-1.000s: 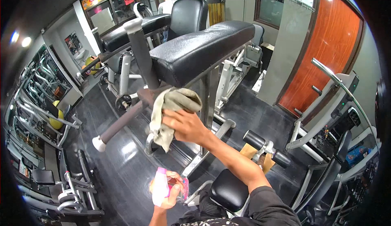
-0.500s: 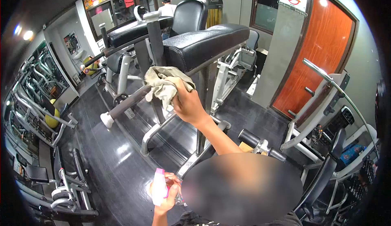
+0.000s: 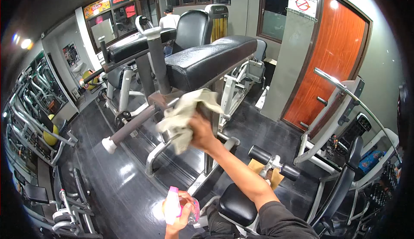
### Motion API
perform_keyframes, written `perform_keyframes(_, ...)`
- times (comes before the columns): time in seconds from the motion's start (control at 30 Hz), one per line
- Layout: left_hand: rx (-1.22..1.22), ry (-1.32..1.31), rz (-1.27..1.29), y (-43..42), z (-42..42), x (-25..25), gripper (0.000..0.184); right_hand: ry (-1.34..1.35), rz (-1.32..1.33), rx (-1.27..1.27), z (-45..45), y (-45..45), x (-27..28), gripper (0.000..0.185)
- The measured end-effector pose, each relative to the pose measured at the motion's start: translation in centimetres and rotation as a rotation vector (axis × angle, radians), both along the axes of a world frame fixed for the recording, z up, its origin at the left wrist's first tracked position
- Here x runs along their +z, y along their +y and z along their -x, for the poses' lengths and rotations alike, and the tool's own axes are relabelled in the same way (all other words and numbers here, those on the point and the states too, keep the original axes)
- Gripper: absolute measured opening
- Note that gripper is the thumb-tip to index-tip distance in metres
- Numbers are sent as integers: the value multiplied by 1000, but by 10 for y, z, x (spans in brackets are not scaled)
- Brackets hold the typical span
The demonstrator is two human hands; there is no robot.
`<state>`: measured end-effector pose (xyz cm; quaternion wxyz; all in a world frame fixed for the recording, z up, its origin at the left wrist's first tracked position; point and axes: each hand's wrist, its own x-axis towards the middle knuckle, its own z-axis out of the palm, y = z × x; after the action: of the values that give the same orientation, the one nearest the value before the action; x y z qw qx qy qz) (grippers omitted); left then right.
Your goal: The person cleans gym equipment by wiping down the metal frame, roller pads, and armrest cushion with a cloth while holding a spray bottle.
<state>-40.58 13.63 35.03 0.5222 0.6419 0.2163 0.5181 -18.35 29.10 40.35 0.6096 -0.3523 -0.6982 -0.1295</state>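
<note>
A crumpled pale beige cloth [image 3: 183, 120] is bunched in my right hand [image 3: 201, 130], slightly blurred by motion. Cloth and hand are in front of the gym machine's frame, below the black padded cushion [image 3: 211, 58]. Just left of the cloth a dark foam-covered handle [image 3: 133, 124] with a white end cap sticks out; whether the cloth touches it I cannot tell. Low in the view, my left hand [image 3: 182, 213] is wrapped round a spray bottle [image 3: 173, 206] with a white and pink top and a clear pinkish body.
A black seat [image 3: 237, 203] and foam rollers [image 3: 261, 155] are close by my right arm. More machines stand at left and right. A person in a white top [image 3: 169, 20] is in the background. An orange wooden door [image 3: 330, 62] is at the right.
My right hand and the cloth have moved down, away from the handle and cushion. The view has shifted a little. My left hand still grips the spray bottle.
</note>
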Motion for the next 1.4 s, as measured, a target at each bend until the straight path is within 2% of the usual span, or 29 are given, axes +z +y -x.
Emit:
perform_keyframes(0.07,17,-31,19,10,-11,-2,28,-236,-131,-43,6,10,32,50)
perform_keyframes(0.13,30,-55,50,16,-17,-4,29,-287,-111,100,-7,38,1,44)
perform_keyframes(0.17,19,-49,47,21,-20,-4,29,-343,-102,44,-14,43,-6,39)
perform_keyframes(0.27,-43,12,25,39,-24,-9,34,-323,-148,151,-41,58,-21,37)
perform_keyframes(0.3,-91,71,17,45,-25,-11,38,-184,78,314,-47,58,-27,35)
perform_keyframes(0.33,-98,78,15,52,-29,-14,38,-178,75,306,-54,64,-31,35)
perform_keyframes(0.4,-82,94,13,59,-41,-11,38,-249,-115,324,-64,69,-31,36)
perform_keyframes(0.43,-32,-15,56,62,-49,-9,30,-196,-95,337,-75,67,-32,39)
perform_keyframes(0.47,-36,-7,58,65,-52,-7,30,-188,-94,332,-88,65,-39,39)
perform_keyframes(0.53,-59,2,80,71,-58,-6,27,270,457,352,-117,61,-59,29)
perform_keyframes(0.6,-82,33,88,77,-65,-2,26,-377,127,-434,-161,87,-77,28)
perform_keyframes(0.67,-104,62,90,82,-70,-5,26,331,283,29,-196,89,-61,30)
perform_keyframes(0.73,-145,112,58,87,-73,-13,40,-282,-110,-517,-243,93,-5,30)
perform_keyframes(0.8,-144,107,63,89,-77,-11,40,-9,409,-591,-282,97,-9,25)
perform_keyframes(0.87,-141,97,68,91,-79,-7,40,230,535,-620,-315,118,-4,23)
perform_keyframes(0.93,-149,62,53,92,-79,-5,38,177,532,-674,-327,124,-4,29)
perform_keyframes(1.0,-133,52,46,91,-76,-5,38,333,349,-541,-308,121,2,28)
perform_keyframes(1.03,-122,43,38,90,-75,-6,38,438,509,-509,-293,110,5,30)
perform_keyframes(1.07,-122,38,39,90,-73,-6,38,343,353,-563,-296,124,-24,32)
perform_keyframes(1.13,-135,60,34,88,-70,-7,35,396,266,-378,-288,145,-67,37)
perform_keyframes(1.2,-138,60,31,85,-70,-5,34,401,224,-138,-231,125,-70,43)
perform_keyframes(1.27,-137,61,24,82,-72,-2,33,131,115,-321,-167,76,-50,47)
perform_keyframes(1.33,-126,56,75,78,-74,2,32,429,325,178,-132,49,-52,48)
perform_keyframes(1.37,-116,55,97,76,-75,6,31,365,335,149,-122,28,-40,47)
perform_keyframes(1.4,-110,53,100,72,-74,9,31,663,393,188,-111,15,-47,45)
